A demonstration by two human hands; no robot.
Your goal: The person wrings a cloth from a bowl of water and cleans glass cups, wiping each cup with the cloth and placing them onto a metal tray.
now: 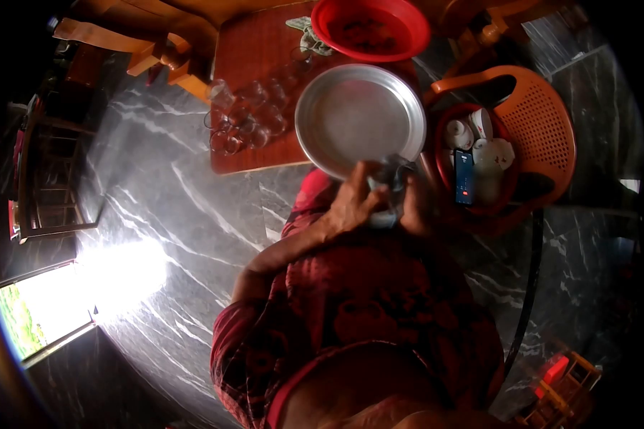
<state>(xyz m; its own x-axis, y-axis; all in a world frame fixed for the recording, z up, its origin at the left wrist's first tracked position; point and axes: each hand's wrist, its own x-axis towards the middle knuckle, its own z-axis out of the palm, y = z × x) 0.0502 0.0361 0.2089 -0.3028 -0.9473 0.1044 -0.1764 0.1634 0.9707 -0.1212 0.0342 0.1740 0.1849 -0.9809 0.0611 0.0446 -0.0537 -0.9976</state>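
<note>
My left hand [354,199] is closed, its fingers bent round a greyish cloth [392,170] just in front of my lap. From the other side my right hand [418,207] grips the same bundle; it lies in shadow and its fingers are partly hidden. A pale bluish patch shows below the fingers, and I cannot tell whether it is cloth or a glass inside it. Right beyond my hands a wide round metal tray [361,118] overlaps the table's near edge. Several clear drinking glasses [245,118] stand grouped to its left.
A red basin [371,28] with dark contents sits at the back of the wooden table [254,39], beside a crumpled cloth [309,36]. On the right, an orange plastic chair [540,118] bears a red tub with white cups [483,154] and a lit phone [464,177].
</note>
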